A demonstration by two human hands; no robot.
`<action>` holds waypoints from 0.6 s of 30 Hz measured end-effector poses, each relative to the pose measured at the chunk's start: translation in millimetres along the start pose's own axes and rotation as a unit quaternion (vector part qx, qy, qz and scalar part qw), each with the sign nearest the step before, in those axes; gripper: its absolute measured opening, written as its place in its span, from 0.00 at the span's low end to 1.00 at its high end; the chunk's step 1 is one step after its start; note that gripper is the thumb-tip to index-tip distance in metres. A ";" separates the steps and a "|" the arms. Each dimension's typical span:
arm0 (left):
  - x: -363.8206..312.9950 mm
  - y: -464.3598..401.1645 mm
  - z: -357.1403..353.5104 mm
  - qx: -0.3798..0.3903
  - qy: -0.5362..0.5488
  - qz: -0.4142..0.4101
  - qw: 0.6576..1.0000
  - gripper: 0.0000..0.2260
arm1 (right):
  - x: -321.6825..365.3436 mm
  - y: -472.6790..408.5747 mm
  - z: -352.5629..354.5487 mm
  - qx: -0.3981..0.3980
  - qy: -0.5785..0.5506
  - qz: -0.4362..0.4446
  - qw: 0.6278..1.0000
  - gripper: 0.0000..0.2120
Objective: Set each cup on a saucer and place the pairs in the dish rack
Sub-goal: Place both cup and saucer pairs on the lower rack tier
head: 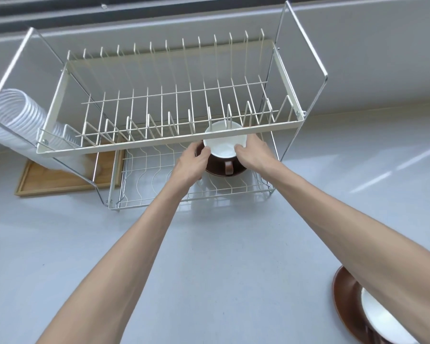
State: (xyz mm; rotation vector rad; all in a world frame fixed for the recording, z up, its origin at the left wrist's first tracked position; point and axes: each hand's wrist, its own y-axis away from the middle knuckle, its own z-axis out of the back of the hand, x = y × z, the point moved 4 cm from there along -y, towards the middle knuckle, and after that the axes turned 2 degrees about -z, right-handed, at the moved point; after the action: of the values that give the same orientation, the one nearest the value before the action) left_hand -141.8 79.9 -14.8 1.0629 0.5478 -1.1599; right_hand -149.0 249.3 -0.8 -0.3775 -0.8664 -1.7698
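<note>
**Cup and saucer pair at the lower rack tier**

We see a pale grey surface (pixel 221 256) running up to a grey wall, with a two-tier wire dish rack (pixel 169 142) standing on it.

Grip: our left hand (pixel 190 162) and right hand (pixel 252 151) flank a brown cup (pixel 224 147) with a white interior. The fingers of each hand curl round the cup's rim on opposite sides, so both grips are closed on it. The cup sits on a brown saucer (pixel 224 171), its handle facing us.

Containers: the pair is in the lower tier (pixel 159 187) of the rack, toward its right end, partly under the front rail of the upper tier (pixel 159 115). We see nothing in the upper tier slots.

Edges and room: the lower tier is open wire to the left of the pair. A second cup and saucer (pixel 345 301) sits at the near right edge of the surface, partly hidden by our right forearm. A wooden tray (pixel 60 180) and a ribbed white hose (pixel 18 115) lie at the rack's left.
</note>
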 end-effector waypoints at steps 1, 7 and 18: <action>-1.0 4.3 0.3 0.005 -0.018 -0.006 1.000 0.21 | 1.5 6.5 1.2 0.000 0.003 0.011 1.000 0.22; -3.9 34.7 -0.2 0.040 -0.166 -0.042 0.984 0.22 | 5.0 55.6 5.6 0.008 0.075 0.067 0.995 0.30; -14.2 119.8 -44.5 0.142 -0.435 -0.154 0.876 0.22 | -43.7 153.0 18.9 -0.073 0.300 0.117 0.944 0.20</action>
State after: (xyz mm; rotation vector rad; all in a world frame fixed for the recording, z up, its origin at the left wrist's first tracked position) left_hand -29.1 128.7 23.4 0.5868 -0.1898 -1.8815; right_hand 4.3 268.6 41.5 -0.0181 -0.2451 -1.5938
